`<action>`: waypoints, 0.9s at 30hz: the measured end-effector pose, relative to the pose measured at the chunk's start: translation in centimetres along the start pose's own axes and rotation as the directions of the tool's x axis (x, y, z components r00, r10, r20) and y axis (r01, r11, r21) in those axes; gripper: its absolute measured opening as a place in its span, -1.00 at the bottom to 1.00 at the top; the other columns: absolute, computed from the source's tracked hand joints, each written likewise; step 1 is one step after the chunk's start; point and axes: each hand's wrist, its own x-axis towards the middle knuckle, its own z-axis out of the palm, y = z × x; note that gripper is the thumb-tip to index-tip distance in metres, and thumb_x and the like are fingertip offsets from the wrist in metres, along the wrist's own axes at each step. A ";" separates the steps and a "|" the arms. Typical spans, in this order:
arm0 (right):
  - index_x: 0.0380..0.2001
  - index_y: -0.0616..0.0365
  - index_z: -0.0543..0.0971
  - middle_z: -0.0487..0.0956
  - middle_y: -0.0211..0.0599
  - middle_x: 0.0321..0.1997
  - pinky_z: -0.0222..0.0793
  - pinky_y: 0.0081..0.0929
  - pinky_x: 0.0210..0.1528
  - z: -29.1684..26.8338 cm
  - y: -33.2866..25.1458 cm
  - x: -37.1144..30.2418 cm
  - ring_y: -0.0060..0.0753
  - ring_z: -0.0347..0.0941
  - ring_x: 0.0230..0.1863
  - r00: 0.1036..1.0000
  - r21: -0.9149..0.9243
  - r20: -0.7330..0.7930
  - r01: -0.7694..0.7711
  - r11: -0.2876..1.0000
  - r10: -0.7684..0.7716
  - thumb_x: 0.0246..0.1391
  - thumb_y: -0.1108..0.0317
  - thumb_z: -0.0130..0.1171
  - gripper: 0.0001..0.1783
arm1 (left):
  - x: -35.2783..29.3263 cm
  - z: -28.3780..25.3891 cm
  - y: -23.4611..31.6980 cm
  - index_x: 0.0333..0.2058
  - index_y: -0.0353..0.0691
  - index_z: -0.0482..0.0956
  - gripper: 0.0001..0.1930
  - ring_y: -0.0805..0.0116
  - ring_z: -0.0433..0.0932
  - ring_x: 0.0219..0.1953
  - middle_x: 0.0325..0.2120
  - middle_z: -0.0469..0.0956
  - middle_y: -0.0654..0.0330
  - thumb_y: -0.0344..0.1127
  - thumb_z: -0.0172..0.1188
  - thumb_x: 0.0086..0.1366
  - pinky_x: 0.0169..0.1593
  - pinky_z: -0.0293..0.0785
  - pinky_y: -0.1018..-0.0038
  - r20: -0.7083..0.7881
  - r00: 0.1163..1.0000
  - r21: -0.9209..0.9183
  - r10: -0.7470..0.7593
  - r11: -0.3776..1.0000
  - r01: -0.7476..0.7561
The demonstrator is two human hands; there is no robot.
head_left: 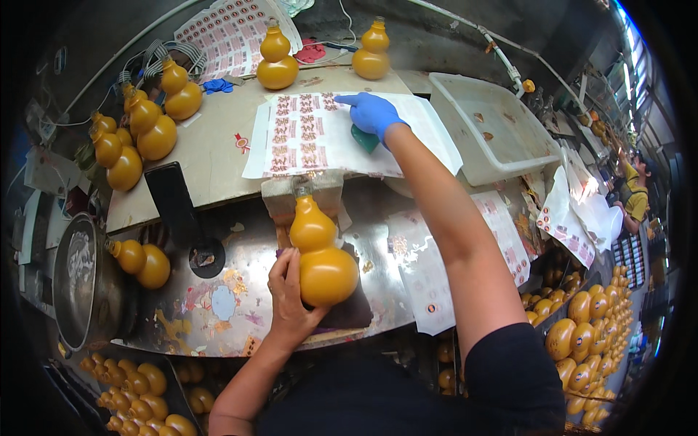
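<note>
Item, in your left hand (291, 298), bare: one glossy yellow gourd-shaped bottle (327, 276) with a clear neck, at the near middle of the counter (240, 247), its neck pointing far. Your fingers and thumb are closed on the left side of its wide lower bulb.

Item, under the bottle: one dark flat pad (352, 312). At its neck: one pale block (327, 195).

Item, at your right hand (374, 114), blue-gloved and well apart from the left: one white sheet of red-printed stickers (338, 149), on the far raised tan board (211, 152). Your index finger is extended over the print; whether the other fingers grip the flat green piece (365, 139) beneath the palm cannot be told.

Item, far side: two more yellow bottles, left (276, 62) and right (372, 54), upright.

Item, left: a cluster of yellow bottles (153, 127); one black phone-like slab on a round-based stand (172, 200); one round metal basin (76, 283).

Item, right: one translucent white plastic tub (502, 120).
</note>
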 end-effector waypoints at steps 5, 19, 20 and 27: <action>0.06 -0.17 0.51 0.53 -0.15 0.05 0.37 -0.26 0.09 0.0 0.5 2.6 -0.07 0.47 0.04 1.000 -0.238 0.007 -0.013 0.971 0.015 0.15 0.30 -0.15 -0.57 | 0.2 0.1 0.2 0.28 -0.16 0.04 0.04 -0.09 0.15 0.20 0.15 0.10 -0.08 -0.41 0.48 -0.18 0.24 0.16 0.18 -0.009 1.000 -0.094 -0.013 0.995 0.013; 0.03 -0.09 0.54 0.56 -0.16 -0.31 0.43 -0.26 -0.12 -3.3 7.5 -18.9 -0.10 0.50 -0.21 0.998 0.230 -0.046 0.060 0.971 -0.051 0.01 0.22 0.08 -0.55 | 1.4 -0.7 0.6 0.16 -0.04 0.33 -0.13 -0.06 0.32 0.12 0.10 0.23 -0.04 -0.60 0.44 -0.22 0.14 0.34 0.25 -0.013 0.996 0.095 0.092 0.991 -0.090; 0.09 -0.15 0.50 0.51 -0.22 -0.35 0.42 -0.30 -0.14 -3.2 7.1 -19.6 -0.18 0.48 -0.25 0.992 0.187 -0.126 0.039 0.982 -0.016 -0.02 0.24 0.12 -0.49 | 1.5 -0.6 0.7 0.16 -0.04 0.33 -0.13 -0.06 0.32 0.12 0.10 0.23 -0.04 -0.60 0.44 -0.22 0.14 0.33 0.25 -0.015 0.996 0.103 0.091 0.991 -0.089; -0.12 -0.29 0.63 0.43 -0.33 -0.43 0.37 -0.36 -0.37 2.5 8.5 -18.4 -0.23 0.45 -0.41 0.861 0.056 -0.497 0.152 0.987 -0.105 0.01 0.22 0.22 -0.70 | 0.8 -0.7 0.4 0.27 -0.16 0.13 -0.03 -0.04 0.19 0.21 0.18 0.16 -0.04 -0.46 0.46 -0.14 0.24 0.18 0.22 -0.024 0.999 -0.039 0.032 0.999 -0.033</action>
